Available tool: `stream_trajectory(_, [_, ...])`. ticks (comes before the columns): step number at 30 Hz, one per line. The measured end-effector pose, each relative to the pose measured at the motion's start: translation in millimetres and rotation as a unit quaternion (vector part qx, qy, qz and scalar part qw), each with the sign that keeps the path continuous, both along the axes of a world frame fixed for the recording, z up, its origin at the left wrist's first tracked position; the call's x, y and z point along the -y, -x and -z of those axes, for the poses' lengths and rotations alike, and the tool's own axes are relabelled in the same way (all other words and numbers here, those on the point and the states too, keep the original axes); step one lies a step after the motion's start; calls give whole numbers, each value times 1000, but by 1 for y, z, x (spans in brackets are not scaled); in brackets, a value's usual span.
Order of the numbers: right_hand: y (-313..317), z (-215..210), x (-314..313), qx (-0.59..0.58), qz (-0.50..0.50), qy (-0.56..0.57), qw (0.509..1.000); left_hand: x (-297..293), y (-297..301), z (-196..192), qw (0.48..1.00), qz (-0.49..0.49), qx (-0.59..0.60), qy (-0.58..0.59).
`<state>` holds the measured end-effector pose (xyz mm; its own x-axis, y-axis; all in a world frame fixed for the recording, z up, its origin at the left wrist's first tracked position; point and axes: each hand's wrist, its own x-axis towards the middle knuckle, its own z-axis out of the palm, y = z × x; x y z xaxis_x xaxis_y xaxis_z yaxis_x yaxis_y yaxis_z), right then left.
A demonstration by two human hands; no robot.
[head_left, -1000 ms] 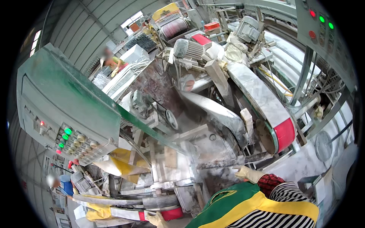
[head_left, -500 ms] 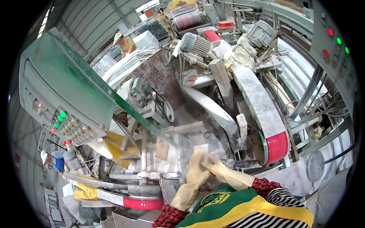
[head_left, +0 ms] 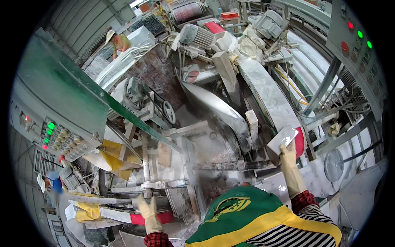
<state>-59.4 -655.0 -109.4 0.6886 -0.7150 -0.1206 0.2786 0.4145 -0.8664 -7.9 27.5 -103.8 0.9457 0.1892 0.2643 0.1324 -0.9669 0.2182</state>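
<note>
My right hand (head_left: 289, 160), in a cream rubber glove, grips a small, glossy white stone tile (head_left: 282, 140) by its near edge. The tile is tilted over the red end (head_left: 299, 142) of a long white conveyor (head_left: 267, 92) on the right; whether they touch I cannot tell. My left hand (head_left: 149, 216), gloved alike, is at the lower left with its fingers spread and nothing in them. It is in front of the red end (head_left: 138, 218) of a second conveyor (head_left: 113, 213). A green and yellow apron (head_left: 247, 210) covers my front.
A large blade-like metal disc guard (head_left: 216, 105) stands amid wet, dusty machinery in the middle. Control panels with lit buttons flank me, one at left (head_left: 53, 133), one at right (head_left: 358, 45). A motor with a handwheel (head_left: 168, 112) sits centre left. Two people work farther off.
My hands were together in the middle and have parted. The right has moved right and up with the tile; the left has moved left and down and is open. The view has shifted slightly.
</note>
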Motion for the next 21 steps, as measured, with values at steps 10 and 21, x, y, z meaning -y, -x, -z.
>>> stream_trajectory(10, [11,49,49,-68,161,76,982,-34,61,33,923,-251,-224,-186])
stream_trajectory(21, [-18,55,59,-318,223,173,905,-31,57,24,930,-237,-242,-144])
